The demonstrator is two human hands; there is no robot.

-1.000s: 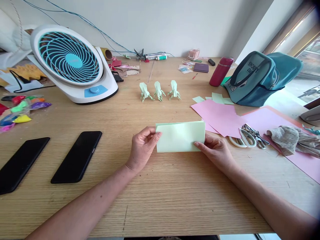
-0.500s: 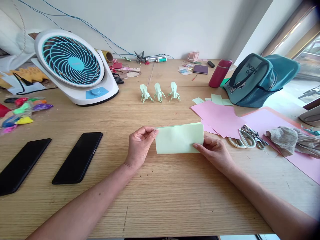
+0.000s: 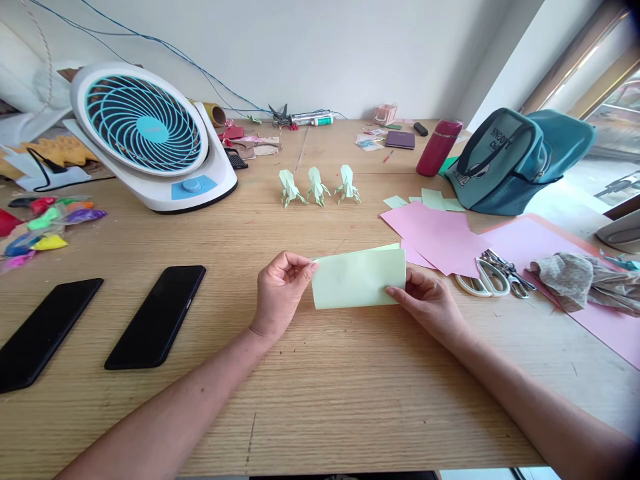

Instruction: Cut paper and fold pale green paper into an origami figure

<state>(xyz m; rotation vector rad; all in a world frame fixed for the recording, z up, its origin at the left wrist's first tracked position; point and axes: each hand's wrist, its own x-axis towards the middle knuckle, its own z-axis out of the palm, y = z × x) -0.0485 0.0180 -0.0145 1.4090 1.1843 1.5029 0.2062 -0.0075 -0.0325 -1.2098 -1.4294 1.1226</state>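
A pale green sheet of paper (image 3: pixel 359 279), folded over on itself, is held up above the wooden table (image 3: pixel 320 393). My left hand (image 3: pixel 281 291) pinches its upper left corner between thumb and fingers. At the lower right edge, my right hand (image 3: pixel 431 300) grips it with the thumb in front and the fingers partly hidden behind. A sliver of the back layer shows along the top, slightly apart from the front one. Beyond the paper stand three pale green origami figures (image 3: pixel 317 185) with thin legs, side by side.
Two black phones (image 3: pixel 156 317) lie at left, below a white and blue fan (image 3: pixel 150 130). To the right are pink paper sheets (image 3: pixel 434 233), white-handled scissors (image 3: pixel 483 280), a grey cloth (image 3: pixel 567 277), a red flask (image 3: pixel 440 148) and a teal bag (image 3: pixel 515 163).
The front layer of the folded paper has tilted a little, and the gap to the back layer at the top shows slightly wider. Both hands keep their hold.
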